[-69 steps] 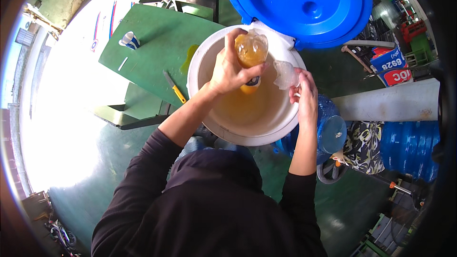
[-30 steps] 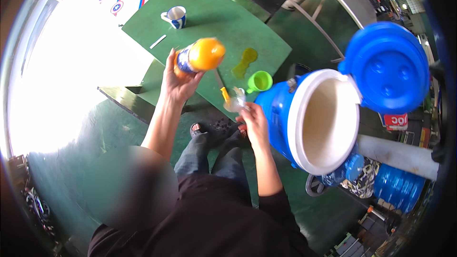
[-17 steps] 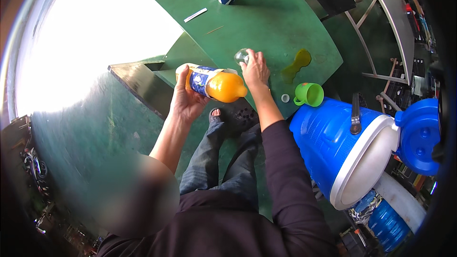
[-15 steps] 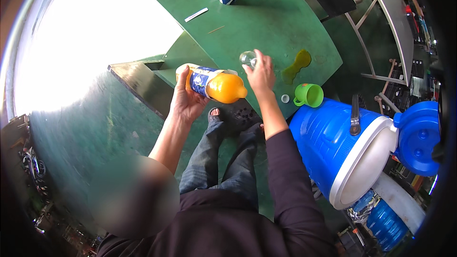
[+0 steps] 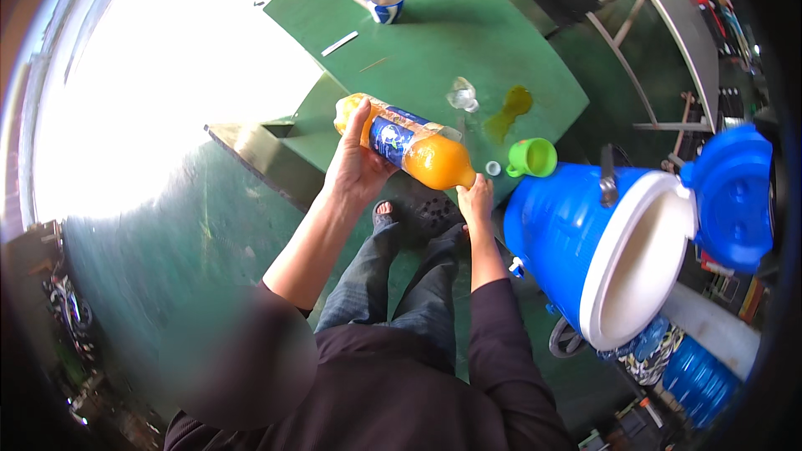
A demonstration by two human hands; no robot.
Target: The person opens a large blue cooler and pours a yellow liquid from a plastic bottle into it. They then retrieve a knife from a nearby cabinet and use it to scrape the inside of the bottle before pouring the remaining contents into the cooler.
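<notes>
My left hand (image 5: 357, 159) is wrapped round the label end of a bottle of orange drink (image 5: 436, 162), which lies tilted in the air with its neck toward the right. At that neck my right hand (image 5: 477, 198) is closed, its fingertips covering the cap end, so whether a cap is on is hidden. A small clear vessel (image 5: 460, 94), perhaps glass, is on the green table (image 5: 451, 29) beyond the bottle. Closer to my right hand are a small white cap or ring (image 5: 493, 169) and a green cup (image 5: 532, 157) with a handle.
A yellow-green patch (image 5: 508, 114), seemingly spilled liquid, marks the table. Farther back are a blue-and-white mug (image 5: 385, 1), a white strip (image 5: 340, 43) and a thin stick (image 5: 374, 64). At right stands a large blue cooler (image 5: 555, 213), its lid (image 5: 733, 199) swung open.
My right hand has let go of the clear vessel, leaving it on the table, and moved down to the bottle's neck. The bottle has shifted right, its neck end dipping nearer me.
</notes>
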